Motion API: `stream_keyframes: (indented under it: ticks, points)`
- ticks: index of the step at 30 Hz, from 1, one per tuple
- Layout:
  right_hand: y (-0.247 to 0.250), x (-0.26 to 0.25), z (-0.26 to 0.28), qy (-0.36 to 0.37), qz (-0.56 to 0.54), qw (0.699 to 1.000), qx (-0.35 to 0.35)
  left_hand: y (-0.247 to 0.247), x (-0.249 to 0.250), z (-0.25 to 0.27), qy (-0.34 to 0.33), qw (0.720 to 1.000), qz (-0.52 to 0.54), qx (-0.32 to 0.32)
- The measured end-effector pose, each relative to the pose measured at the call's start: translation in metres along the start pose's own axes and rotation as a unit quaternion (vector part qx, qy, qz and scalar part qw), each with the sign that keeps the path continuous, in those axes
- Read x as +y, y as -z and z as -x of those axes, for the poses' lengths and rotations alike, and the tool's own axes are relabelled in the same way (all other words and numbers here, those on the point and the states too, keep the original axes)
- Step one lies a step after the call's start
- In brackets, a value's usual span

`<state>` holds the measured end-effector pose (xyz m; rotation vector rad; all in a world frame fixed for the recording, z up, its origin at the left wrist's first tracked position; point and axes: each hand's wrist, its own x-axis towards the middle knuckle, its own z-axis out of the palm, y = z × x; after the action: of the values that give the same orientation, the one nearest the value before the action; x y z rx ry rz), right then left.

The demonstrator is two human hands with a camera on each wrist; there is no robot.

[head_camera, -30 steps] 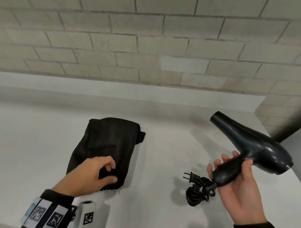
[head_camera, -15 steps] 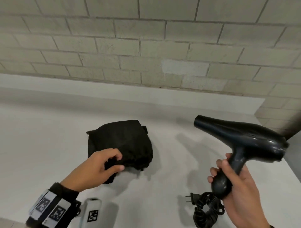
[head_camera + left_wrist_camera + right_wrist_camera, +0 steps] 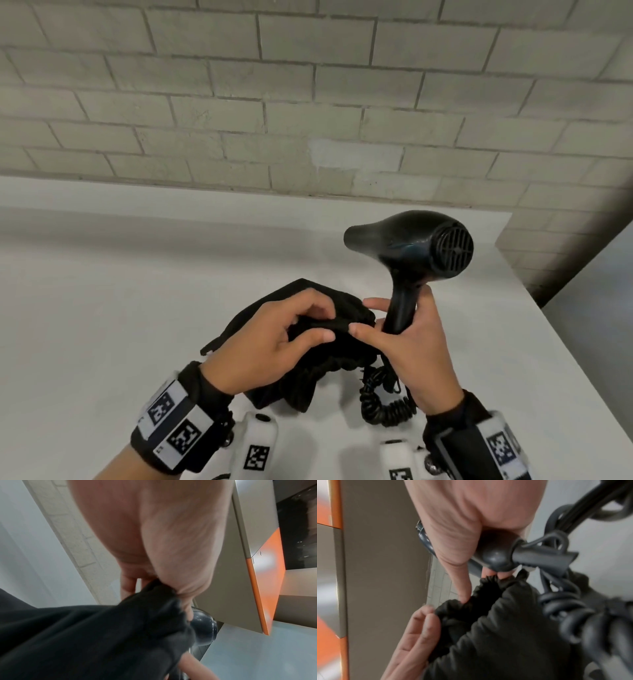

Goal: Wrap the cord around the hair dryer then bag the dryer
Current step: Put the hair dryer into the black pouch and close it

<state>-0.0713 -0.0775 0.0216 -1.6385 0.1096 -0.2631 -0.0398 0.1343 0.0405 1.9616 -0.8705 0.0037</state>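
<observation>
We held the hair dryer (image 3: 411,246) upright above the counter (image 3: 102,325), our right hand (image 3: 414,349) wrapped round its handle, the coiled cord (image 3: 383,404) hanging loose below. Our left hand (image 3: 267,346) pinched the gathered rim of the black bag (image 3: 308,377), and the right thumb and forefinger touched that same rim just beside it.

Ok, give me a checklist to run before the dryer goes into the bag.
1. Right hand grips hair dryer by its handle: ok.
2. Left hand pinches the black bag rim: ok.
3. Bag mouth spread wide open: not ok, the rim is bunched.
4. Coiled cord wrapped around dryer: not ok, it hangs below the handle.
5. Plug secured: cannot tell.
6. Table under the bag: ok.
</observation>
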Motion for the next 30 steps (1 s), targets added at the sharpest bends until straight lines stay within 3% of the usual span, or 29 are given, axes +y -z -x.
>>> stream_keyframes:
  ticks: [3,6,10,13,15,18,21,26,30]
  points:
    - [0.006,0.003,0.001,-0.005,0.025,0.999,-0.028,0.004,0.001,-0.002,-0.014,0.998,0.006,0.061]
    - [0.005,0.013,0.001,0.013,0.043,0.999,-0.012,0.006,-0.002,-0.004,-0.052,0.999,0.006,0.013]
    - [0.01,0.017,-0.002,0.051,0.065,0.995,0.048,0.006,-0.018,-0.002,-0.021,0.995,-0.099,-0.005]
    - [0.025,0.005,-0.012,0.082,0.055,0.989,0.11,0.006,-0.017,-0.007,0.004,0.966,-0.259,0.007]
    - [0.032,-0.004,-0.016,0.102,0.049,0.984,0.136,0.0,-0.009,-0.015,0.016,0.933,-0.355,0.049]
    - [0.034,-0.012,-0.016,0.132,0.058,0.976,0.164,-0.009,0.007,-0.026,0.085,0.905,-0.404,0.103]
    - [0.032,-0.012,-0.012,0.144,0.086,0.97,0.177,-0.016,0.012,-0.035,0.155,0.894,-0.415,0.071]
    - [0.043,-0.001,-0.009,0.115,0.136,0.976,0.129,-0.025,0.002,-0.043,0.145,0.966,-0.209,0.038]
    - [0.051,-0.013,-0.001,0.111,0.108,0.98,0.127,-0.032,-0.001,-0.049,0.128,0.977,-0.172,0.008]
